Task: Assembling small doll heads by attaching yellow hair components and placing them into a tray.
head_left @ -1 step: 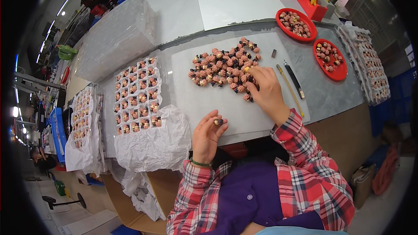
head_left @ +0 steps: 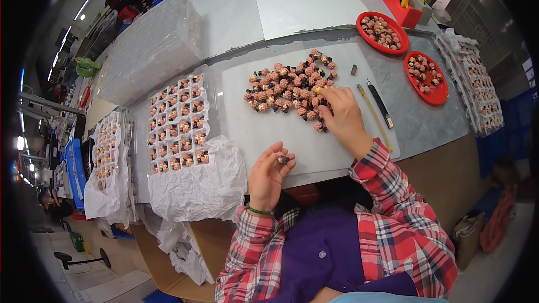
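Observation:
My left hand [head_left: 266, 177] is near the table's front edge, palm up, with its fingers curled round a small figurine [head_left: 282, 159] that has a dark part. My right hand [head_left: 343, 116] reaches over the right side of a loose pile of figurines [head_left: 286, 87] with pinkish, knobbly tops and black parts. Its thumb and forefinger are apart, touching the pile, and a yellow spot shows at one fingertip. Whether it grips a figurine is hidden. The pile lies on a white sheet [head_left: 247, 129].
Left stands a compartment tray of figurines [head_left: 178, 126] with white tissue [head_left: 196, 191], behind it stacked clear plastic trays [head_left: 151, 50]. Right of the pile lie a black pen [head_left: 379, 104], a yellowish stick [head_left: 375, 116], red dishes [head_left: 405, 45] [head_left: 429, 99] and a tape dispenser [head_left: 401, 8].
The figurine in my left hand has turned slightly and its fingers have shifted a little. My right hand stays at the pile, almost unmoved.

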Available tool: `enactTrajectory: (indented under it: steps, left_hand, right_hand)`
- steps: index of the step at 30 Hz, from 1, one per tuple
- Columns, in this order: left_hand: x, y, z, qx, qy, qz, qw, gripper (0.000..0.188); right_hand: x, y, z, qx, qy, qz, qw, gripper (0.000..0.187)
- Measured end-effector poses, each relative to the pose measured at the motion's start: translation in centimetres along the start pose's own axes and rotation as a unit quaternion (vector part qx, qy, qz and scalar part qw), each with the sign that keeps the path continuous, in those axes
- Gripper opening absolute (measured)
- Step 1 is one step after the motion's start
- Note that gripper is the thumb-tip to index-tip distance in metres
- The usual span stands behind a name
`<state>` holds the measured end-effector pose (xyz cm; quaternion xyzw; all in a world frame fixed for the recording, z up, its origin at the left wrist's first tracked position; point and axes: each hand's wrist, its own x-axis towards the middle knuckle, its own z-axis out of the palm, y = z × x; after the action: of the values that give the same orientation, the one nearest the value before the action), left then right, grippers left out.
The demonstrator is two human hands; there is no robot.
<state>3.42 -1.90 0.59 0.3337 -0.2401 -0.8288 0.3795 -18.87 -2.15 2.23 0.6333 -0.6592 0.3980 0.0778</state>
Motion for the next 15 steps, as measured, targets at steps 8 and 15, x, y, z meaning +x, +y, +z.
enactTrajectory:
  steps: [8, 15]
  left_hand:
    - [0.0, 0.0, -0.4, 0.069, 0.009, -0.014, 0.997, 0.033]
    - [0.1, -0.3, -0.5, 0.075, -0.014, -0.018, 0.997, 0.031]
  right_hand:
    - [-1.8, -4.0, 0.1, 0.22, -0.066, 0.017, 0.973, 0.026]
    - [-4.7, -6.4, 1.0, 0.376, -0.126, 0.015, 0.918, 0.031]
